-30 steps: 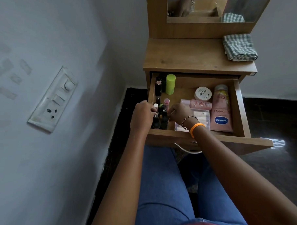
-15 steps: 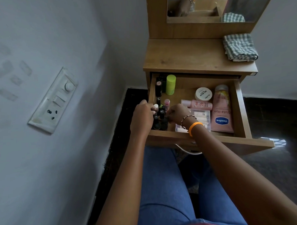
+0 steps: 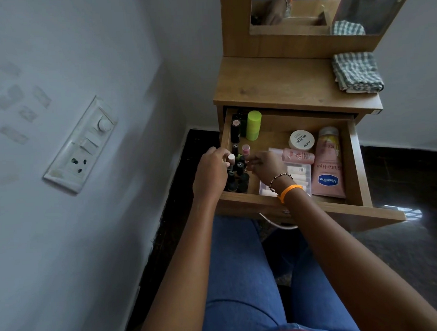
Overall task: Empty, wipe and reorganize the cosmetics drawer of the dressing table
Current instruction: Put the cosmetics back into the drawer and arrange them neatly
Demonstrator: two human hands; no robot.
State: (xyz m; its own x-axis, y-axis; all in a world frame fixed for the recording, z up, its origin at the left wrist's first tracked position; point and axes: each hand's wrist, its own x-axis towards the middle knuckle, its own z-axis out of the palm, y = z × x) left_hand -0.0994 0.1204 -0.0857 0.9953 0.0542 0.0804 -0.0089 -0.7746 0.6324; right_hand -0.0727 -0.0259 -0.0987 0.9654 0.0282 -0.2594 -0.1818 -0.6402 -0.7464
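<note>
Reaching into the open drawer point(image 3: 357, 164) with both hands, and what matters is the cluster of nail polish bottles point(image 3: 236, 175) packed in the near-left corner. They stand upright, caps pointing up, right between the two hands. The left hand point(image 3: 211, 172) is closest, curled round a white-capped bottle point(image 3: 231, 159) at the far edge of the cluster. The right hand point(image 3: 265, 163) sits just right of the bottles, fingers bent and pinching something thin, can't tell what. Bottles are mostly dark with black caps, one pink-capped one point(image 3: 245, 149) just beyond. I'd guess lifting straight up works best.
</note>
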